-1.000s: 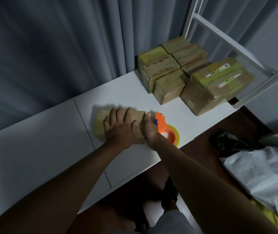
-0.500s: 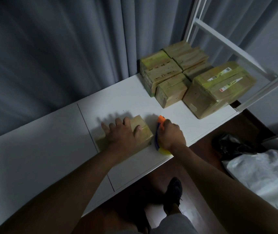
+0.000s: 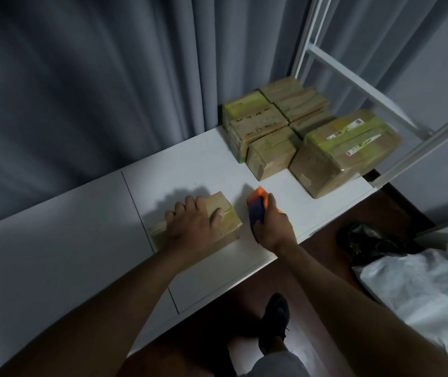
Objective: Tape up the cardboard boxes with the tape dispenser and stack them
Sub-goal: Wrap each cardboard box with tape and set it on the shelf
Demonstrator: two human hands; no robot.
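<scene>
Having been drawn clear of the small box (image 3: 218, 213), the tape dispenser (image 3: 257, 210) is now held just beside it on the desk (image 3: 190, 164) — this strip is judged finished. The box is pressed down by the left hand (image 3: 193, 227), fingers spread flat; the dispenser is gripped by the right hand (image 3: 273, 227), fingers curled round it.

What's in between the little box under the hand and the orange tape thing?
Nothing: the head view shows only a bare strip of white table between the small box and the tape dispenser.
</scene>
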